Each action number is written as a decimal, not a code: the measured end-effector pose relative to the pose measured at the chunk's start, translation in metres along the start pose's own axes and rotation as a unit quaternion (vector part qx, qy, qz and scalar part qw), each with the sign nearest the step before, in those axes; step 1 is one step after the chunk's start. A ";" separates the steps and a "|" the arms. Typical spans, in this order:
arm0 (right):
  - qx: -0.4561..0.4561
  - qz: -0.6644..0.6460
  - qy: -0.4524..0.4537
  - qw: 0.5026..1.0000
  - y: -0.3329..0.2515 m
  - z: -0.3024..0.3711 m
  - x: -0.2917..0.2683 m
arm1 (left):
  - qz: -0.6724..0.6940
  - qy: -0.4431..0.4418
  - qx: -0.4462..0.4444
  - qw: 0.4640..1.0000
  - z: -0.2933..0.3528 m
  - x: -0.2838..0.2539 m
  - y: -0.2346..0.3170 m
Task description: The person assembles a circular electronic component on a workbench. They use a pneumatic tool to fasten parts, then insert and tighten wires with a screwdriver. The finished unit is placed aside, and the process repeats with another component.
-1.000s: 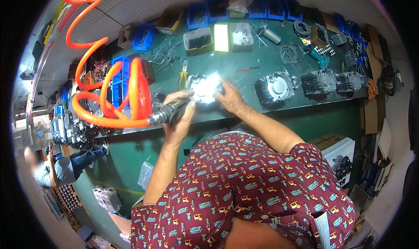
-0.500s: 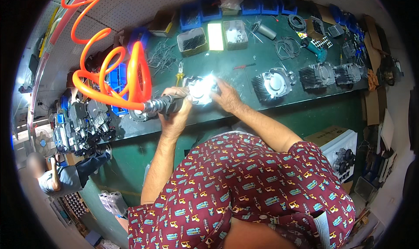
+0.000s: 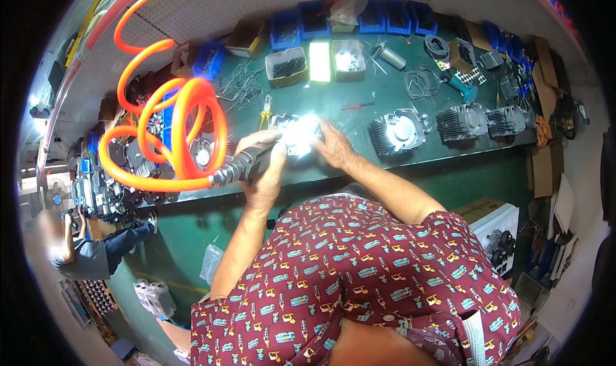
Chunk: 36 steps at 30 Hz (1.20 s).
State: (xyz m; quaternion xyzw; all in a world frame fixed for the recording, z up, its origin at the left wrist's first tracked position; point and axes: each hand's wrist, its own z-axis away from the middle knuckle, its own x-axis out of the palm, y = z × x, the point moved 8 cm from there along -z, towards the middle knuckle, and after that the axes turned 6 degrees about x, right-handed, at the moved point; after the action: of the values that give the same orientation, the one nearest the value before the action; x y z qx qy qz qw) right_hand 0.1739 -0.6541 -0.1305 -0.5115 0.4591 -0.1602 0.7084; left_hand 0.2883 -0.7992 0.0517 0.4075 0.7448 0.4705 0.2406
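Note:
My left hand (image 3: pixel 266 173) is wrapped round a dark air tool (image 3: pixel 251 162), whose rear metal coupling joins a coiled orange air hose (image 3: pixel 154 185). The tool's front end points toward a silvery metal casting (image 3: pixel 294 135) on the green workbench (image 3: pixel 321 100). Strong glare whitens most of the casting and hides its details and the tool's tip. At the casting's right side, my right hand (image 3: pixel 335 148) grips the edge with bent fingers, partly lost in the glare. Yellow-handled pliers (image 3: pixel 265 117) lie just behind the casting, to its left.
Finned castings (image 3: pixel 399 132) stand along the bench to the right. A red-handled tool (image 3: pixel 357 106), a teal power tool (image 3: pixel 463 88) and parts tubs (image 3: pixel 286 67) lie farther back, before blue bins (image 3: pixel 314 20). The hose loops hang at left; another person (image 3: pixel 90 253) is at far left.
The tool's hose end has dropped slightly and now tilts lower, and the hose coils have swung and settled. My right hand stays at the casting. The view has shifted a little.

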 end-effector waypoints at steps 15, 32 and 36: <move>0.011 0.007 -0.009 1.000 0.001 -0.001 -0.001 | 0.021 0.017 -0.005 1.000 0.007 0.013 -0.015; 0.011 -0.001 -0.032 0.999 -0.003 0.001 -0.002 | 0.027 -0.130 -0.102 0.986 -0.010 0.047 -0.030; 0.000 0.015 -0.023 1.000 0.003 -0.001 -0.003 | -0.020 -0.107 -0.104 0.989 -0.007 0.049 -0.039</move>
State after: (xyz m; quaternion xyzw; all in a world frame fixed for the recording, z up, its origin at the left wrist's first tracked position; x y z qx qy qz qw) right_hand 0.1710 -0.6513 -0.1319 -0.5079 0.4504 -0.1380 0.7212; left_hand 0.2413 -0.7705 0.0211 0.4134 0.6694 0.4943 0.3697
